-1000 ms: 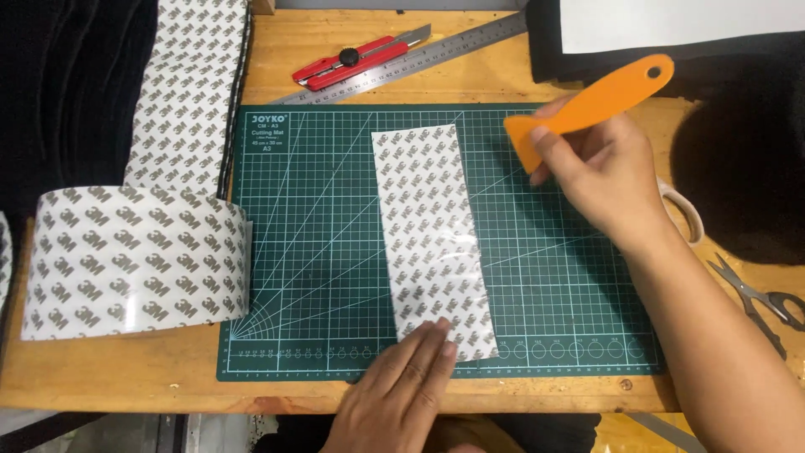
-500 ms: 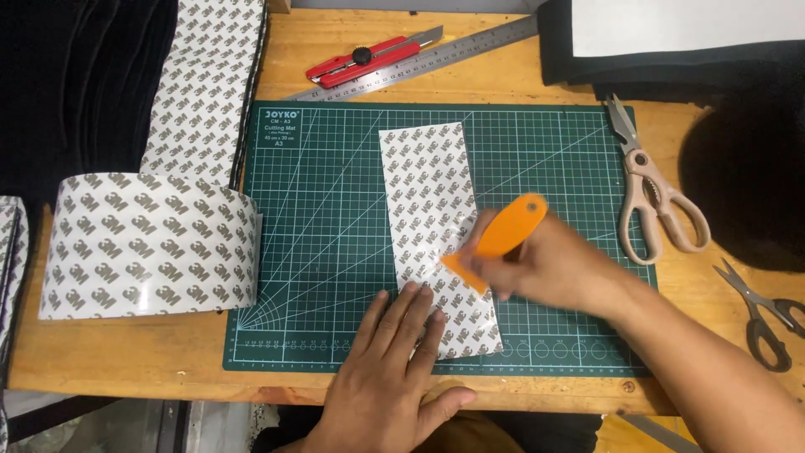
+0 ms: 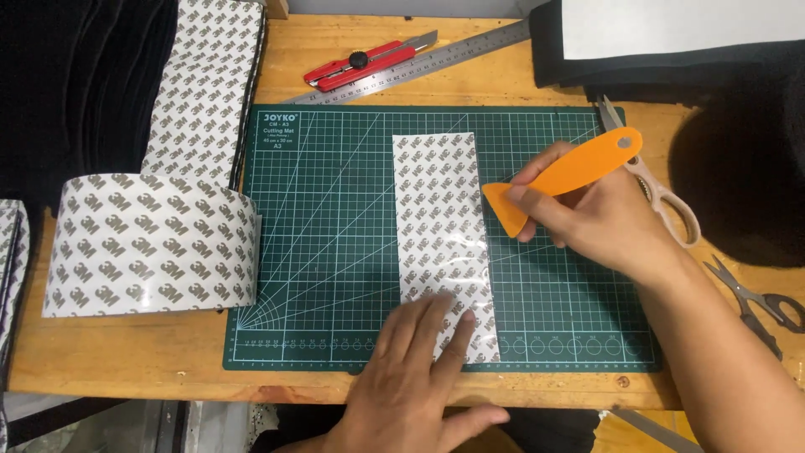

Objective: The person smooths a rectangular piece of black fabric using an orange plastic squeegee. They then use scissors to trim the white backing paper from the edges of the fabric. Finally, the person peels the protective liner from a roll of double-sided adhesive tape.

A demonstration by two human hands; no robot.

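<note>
On green mat [image 3: 335,252], printed strip [image 3: 440,218] lengthwise away; orange scraper [image 3: 562,178] slanted up-right.

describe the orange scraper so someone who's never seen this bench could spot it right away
Find the green cutting mat on the wooden bench; a printed white strip lies along its middle. Just right of the strip, the right hand holds the orange scraper: it is the only orange thing, flat-bladed with a hole in its handle.
</note>
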